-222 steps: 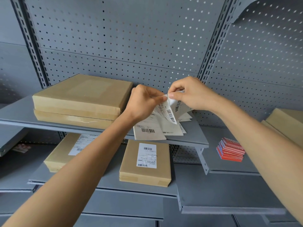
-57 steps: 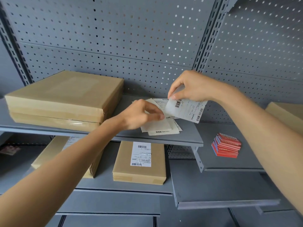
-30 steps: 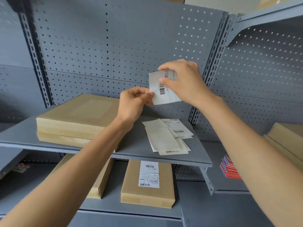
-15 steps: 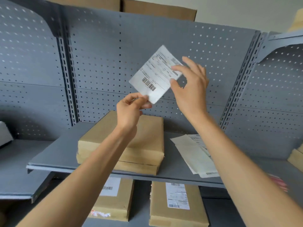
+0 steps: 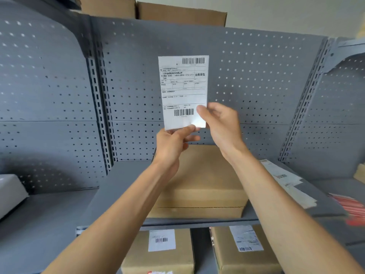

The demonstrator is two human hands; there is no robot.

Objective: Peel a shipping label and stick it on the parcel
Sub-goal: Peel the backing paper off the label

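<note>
A white label (image 5: pixel 183 89) with two barcodes is held upright in the air, printed side toward the camera, in front of a grey pegboard (image 5: pixel 256 76). It looks already peeled, with no backing sheet seen on it, though its rear face is hidden. The left hand (image 5: pixel 173 147) pinches the bottom edge between thumb and fingers. The right hand (image 5: pixel 221 125) pinches the lower right corner, thumb on the front and fingers behind.

Directly below the hands, a brown parcel (image 5: pixel 201 186) lies flat on a grey shelf (image 5: pixel 122 186), on top of a second box of the same kind. Its top face is bare cardboard, with no label on it. So the peeling seems done; what is left is to lower the label, lay it on the parcel top and press it flat.

To the right on the same shelf lie loose sheets (image 5: pixel 286 180), probably spare labels or backings, and beyond them a blurred red stack (image 5: pixel 353 210). On the shelf below, two boxes already carry labels: one on the left (image 5: pixel 162 252) and one on the right (image 5: pixel 245 248). More cartons (image 5: pixel 158 10) sit on top of the shelving. A pale object (image 5: pixel 9 192) is at the far left edge.

Nothing lies between the label and the parcel top; the person's own forearms cross above it.
</note>
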